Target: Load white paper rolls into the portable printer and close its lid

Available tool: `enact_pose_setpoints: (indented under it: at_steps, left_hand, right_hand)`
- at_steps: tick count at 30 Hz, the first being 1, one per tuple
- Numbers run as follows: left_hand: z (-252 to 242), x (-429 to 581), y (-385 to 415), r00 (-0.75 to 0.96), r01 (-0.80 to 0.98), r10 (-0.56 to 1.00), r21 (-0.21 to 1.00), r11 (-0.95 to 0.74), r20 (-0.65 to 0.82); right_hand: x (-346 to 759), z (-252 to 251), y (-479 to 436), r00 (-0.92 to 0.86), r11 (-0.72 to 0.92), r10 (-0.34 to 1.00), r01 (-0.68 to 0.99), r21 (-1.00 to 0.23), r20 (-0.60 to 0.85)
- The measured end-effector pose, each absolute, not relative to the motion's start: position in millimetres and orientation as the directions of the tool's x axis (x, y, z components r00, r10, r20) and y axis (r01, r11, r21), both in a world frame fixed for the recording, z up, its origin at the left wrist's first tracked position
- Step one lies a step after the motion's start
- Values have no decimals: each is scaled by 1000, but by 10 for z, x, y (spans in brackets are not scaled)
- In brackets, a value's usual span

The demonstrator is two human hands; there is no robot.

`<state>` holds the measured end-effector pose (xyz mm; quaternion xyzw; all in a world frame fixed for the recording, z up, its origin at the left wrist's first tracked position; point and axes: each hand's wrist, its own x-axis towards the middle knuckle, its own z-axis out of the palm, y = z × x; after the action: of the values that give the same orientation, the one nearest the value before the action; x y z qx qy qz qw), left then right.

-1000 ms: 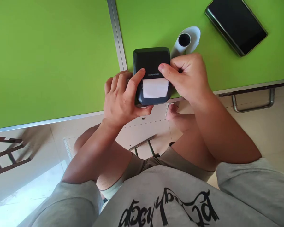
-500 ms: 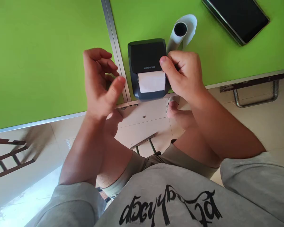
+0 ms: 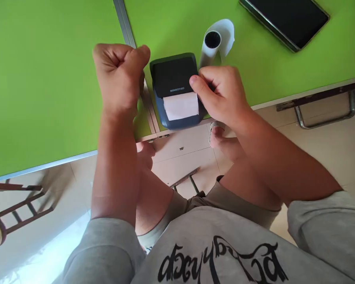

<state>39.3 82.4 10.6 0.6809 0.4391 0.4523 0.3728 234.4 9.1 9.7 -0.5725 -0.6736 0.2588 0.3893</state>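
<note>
A dark label printer (image 3: 174,75) with a black lid lettered NIIMBOT lies at the front edge of the green table. A strip of white label paper (image 3: 182,106) sticks out below its lid. My right hand (image 3: 223,92) grips the printer's right side, thumb on top; its other fingers are partly hidden. Just left of the printer, my left hand (image 3: 118,75) is closed in a fist, thumb over the curled fingers. Nothing shows in it. Behind my right hand stands a white paper roll (image 3: 208,51) with a dark hollow core and a loose curled end.
A black phone (image 3: 290,21) lies at the back right of the green table (image 3: 47,86). A metal seam (image 3: 126,27) divides the tabletop left of the printer. Below the front edge are my legs, a stool (image 3: 20,209) at left and a metal bar (image 3: 328,116) at right.
My left hand has gone from loosely open to a fist and moved up beside the printer. My right hand keeps its hold. The whole view has shifted slightly.
</note>
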Motion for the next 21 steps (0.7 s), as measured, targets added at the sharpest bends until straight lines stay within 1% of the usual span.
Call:
enact_pose_setpoints:
  at_steps: [2, 6, 10, 16, 21]
  left_hand:
    - [69, 416, 843, 211, 289, 943, 905, -312, 258]
    - [12, 420, 807, 224, 266, 940, 912, -312, 256]
    - [14, 413, 746, 245, 261, 927, 902, -345, 284]
    - [76, 429, 728, 333, 335, 888, 841, -425, 316]
    - [112, 444, 709, 368, 332, 870, 828, -452, 328]
  right_hand:
    - [2344, 99, 99, -30, 220, 969, 562, -797, 246]
    - [2351, 100, 100, -15, 192, 974, 574, -796, 225]
    - [2362, 76, 105, -8, 222, 965, 561, -798, 262]
    - [2351, 61, 105, -13, 292, 944, 496, -818, 329]
    - [2331, 57, 111, 26, 244, 954, 518, -820, 300]
